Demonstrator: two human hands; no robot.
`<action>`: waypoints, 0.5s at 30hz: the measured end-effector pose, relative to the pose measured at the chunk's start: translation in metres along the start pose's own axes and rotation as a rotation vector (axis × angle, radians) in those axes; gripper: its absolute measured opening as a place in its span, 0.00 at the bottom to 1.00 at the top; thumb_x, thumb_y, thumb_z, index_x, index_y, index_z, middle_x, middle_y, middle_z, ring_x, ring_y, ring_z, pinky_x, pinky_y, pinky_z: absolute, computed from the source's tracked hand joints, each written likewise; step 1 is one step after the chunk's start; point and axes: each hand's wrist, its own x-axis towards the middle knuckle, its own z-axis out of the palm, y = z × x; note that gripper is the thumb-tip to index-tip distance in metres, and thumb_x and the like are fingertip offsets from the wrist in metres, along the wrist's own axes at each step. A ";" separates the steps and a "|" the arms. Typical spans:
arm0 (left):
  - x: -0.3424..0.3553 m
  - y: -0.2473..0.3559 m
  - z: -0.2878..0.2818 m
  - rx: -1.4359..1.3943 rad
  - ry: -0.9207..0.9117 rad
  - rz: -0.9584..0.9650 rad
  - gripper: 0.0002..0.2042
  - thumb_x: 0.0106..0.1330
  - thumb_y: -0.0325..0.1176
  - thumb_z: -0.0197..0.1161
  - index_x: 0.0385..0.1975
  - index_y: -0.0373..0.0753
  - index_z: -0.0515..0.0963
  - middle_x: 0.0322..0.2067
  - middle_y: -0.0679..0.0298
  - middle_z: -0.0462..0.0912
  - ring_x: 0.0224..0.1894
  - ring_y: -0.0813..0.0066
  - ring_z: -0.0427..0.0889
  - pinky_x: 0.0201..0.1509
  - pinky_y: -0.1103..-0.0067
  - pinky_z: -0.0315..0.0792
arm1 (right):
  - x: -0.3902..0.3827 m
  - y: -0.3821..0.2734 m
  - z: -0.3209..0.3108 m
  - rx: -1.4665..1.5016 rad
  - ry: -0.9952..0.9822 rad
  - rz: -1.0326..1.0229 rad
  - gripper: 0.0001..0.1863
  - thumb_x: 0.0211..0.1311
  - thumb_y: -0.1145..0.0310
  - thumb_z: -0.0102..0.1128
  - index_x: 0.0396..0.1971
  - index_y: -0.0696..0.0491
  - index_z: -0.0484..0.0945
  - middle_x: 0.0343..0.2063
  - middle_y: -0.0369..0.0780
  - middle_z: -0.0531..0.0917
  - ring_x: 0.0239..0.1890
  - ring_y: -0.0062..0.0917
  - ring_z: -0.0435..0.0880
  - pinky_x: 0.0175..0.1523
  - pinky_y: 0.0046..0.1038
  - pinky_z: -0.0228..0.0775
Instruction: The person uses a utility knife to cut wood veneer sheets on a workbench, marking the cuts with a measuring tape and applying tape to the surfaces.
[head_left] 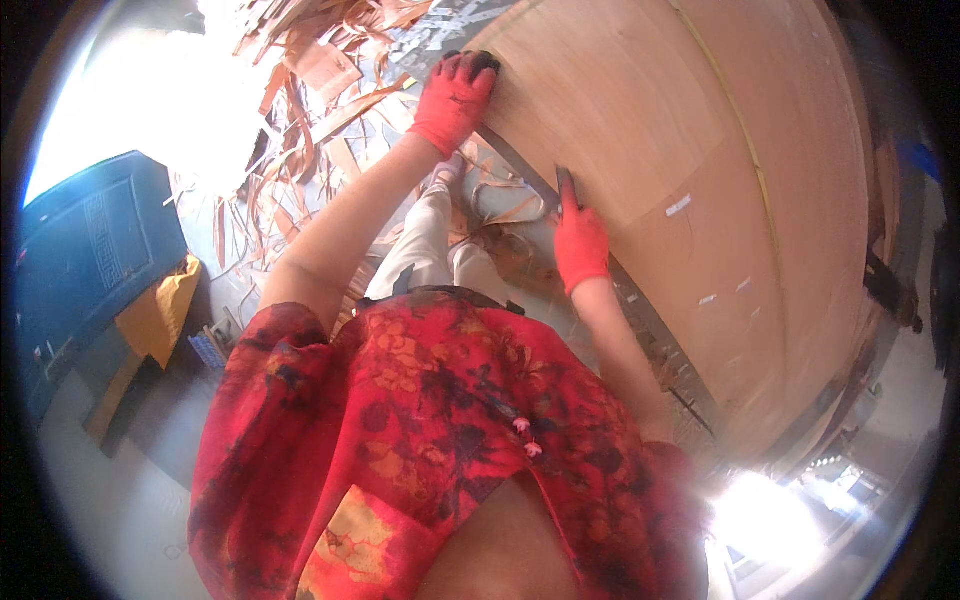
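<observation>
Wide, thin wooden sheets (650, 110) lie stacked along my right, with a yellow line running lengthwise and small white patches on the top one. My left hand (458, 98), in a red glove with dark fingertips, grips the sheets' edge at the top, fingers curled. Lower and to the right, my right hand (581, 240), also gloved in red, is closed on a slim dark cutting tool (566, 188), its tip at the board's edge. The tool's exact kind is hard to make out.
Wood veneer strips and offcuts (320, 80) are strewn over the floor (230, 220) around my legs. A blue panel (100, 250) with a yellow sheet (165, 305) beside it stands at the left. Bright light glares at upper left and lower right.
</observation>
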 end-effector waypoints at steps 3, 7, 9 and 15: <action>0.000 0.000 0.003 0.025 -0.028 0.038 0.14 0.62 0.32 0.57 0.48 0.43 0.76 0.54 0.53 0.76 0.58 0.49 0.73 0.62 0.58 0.68 | -0.070 0.037 0.025 0.047 0.030 0.052 0.33 0.65 0.71 0.54 0.71 0.41 0.60 0.38 0.54 0.82 0.42 0.50 0.82 0.47 0.47 0.74; -0.003 0.004 -0.003 -0.007 -0.071 -0.005 0.16 0.61 0.31 0.55 0.50 0.43 0.75 0.57 0.56 0.73 0.60 0.50 0.70 0.66 0.58 0.65 | -0.148 0.077 0.025 0.253 -0.161 0.200 0.32 0.63 0.67 0.59 0.69 0.46 0.64 0.44 0.51 0.82 0.45 0.49 0.82 0.49 0.45 0.74; -0.003 -0.001 0.001 0.035 -0.091 0.000 0.16 0.63 0.30 0.54 0.51 0.42 0.74 0.57 0.54 0.73 0.61 0.48 0.70 0.66 0.58 0.65 | -0.149 0.061 -0.014 0.493 0.022 0.264 0.32 0.63 0.64 0.60 0.68 0.46 0.64 0.48 0.50 0.81 0.49 0.48 0.81 0.49 0.44 0.75; -0.002 -0.002 -0.005 0.064 -0.128 0.024 0.15 0.63 0.32 0.58 0.49 0.40 0.74 0.55 0.50 0.73 0.58 0.46 0.71 0.63 0.57 0.68 | 0.027 0.083 -0.068 0.470 0.409 0.067 0.21 0.59 0.69 0.64 0.52 0.57 0.72 0.56 0.49 0.77 0.56 0.47 0.77 0.58 0.41 0.72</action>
